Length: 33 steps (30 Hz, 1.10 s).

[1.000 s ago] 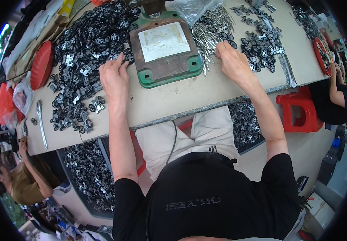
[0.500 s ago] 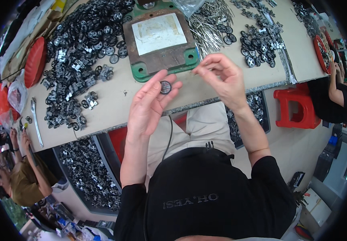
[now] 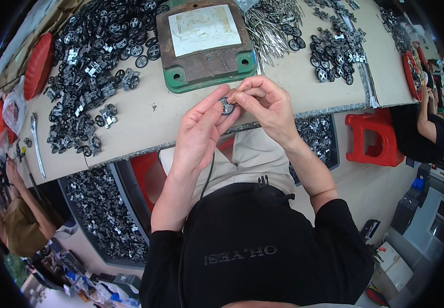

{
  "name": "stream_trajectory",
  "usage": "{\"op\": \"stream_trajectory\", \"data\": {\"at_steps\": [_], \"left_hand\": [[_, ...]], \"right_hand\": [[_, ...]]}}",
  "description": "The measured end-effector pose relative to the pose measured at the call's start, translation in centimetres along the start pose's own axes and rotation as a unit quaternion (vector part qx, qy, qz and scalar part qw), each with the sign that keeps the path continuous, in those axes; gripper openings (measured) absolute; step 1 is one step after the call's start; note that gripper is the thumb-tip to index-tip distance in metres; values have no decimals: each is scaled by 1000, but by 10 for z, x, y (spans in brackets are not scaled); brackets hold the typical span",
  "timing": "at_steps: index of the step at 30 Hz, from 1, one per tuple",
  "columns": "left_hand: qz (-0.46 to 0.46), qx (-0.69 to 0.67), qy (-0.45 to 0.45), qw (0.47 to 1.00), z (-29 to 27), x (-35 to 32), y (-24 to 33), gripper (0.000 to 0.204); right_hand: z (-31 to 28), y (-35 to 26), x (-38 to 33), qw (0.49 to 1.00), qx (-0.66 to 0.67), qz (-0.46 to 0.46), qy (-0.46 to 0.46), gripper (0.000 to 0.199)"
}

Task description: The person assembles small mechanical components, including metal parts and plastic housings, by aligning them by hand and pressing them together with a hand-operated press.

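Between the thumb and fingers of my left hand is a small black toy wheel with grey spokes, its face turned up. My right hand is close beside it, thumb and forefinger pinched on a thin metal rod, partly covered by the fingertips. The pinched fingers meet the wheel's right edge; whether the rod enters the wheel I cannot tell. Both hands are over the table's near edge, just in front of a green and brown metal press base with a white sheet on top.
Heaped wheels and grey wheel assemblies cover the table's left side. Thin metal rods lie behind the press, more wheels to the right. Below stand bins of parts and a red stool. Other people sit at both sides.
My right hand has moved left and down to meet the left. My left hand has shifted slightly right, and the wheel in it is now gripped at the fingertips.
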<state>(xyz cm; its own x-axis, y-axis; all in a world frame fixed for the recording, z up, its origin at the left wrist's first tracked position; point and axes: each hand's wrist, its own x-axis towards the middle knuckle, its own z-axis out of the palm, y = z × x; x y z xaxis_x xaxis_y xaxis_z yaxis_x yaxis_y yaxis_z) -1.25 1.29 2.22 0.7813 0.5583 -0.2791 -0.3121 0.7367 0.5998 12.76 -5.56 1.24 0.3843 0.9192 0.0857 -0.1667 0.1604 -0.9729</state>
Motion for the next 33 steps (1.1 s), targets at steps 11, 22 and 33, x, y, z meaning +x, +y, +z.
{"op": "stream_trajectory", "data": {"at_steps": [11, 22, 33], "left_hand": [[11, 18, -6, 1000, 5, 5, -6, 37], [-18, -11, -42, 999, -9, 12, -12, 38], [-31, 4, -65, 997, -16, 16, -13, 44]], "right_hand": [[-4, 1, -7, 976, -160, -138, 58, 10], [-114, -50, 62, 854, -489, -40, 170, 18], [-228, -39, 183, 634, -717, 36, 288, 24]]}}
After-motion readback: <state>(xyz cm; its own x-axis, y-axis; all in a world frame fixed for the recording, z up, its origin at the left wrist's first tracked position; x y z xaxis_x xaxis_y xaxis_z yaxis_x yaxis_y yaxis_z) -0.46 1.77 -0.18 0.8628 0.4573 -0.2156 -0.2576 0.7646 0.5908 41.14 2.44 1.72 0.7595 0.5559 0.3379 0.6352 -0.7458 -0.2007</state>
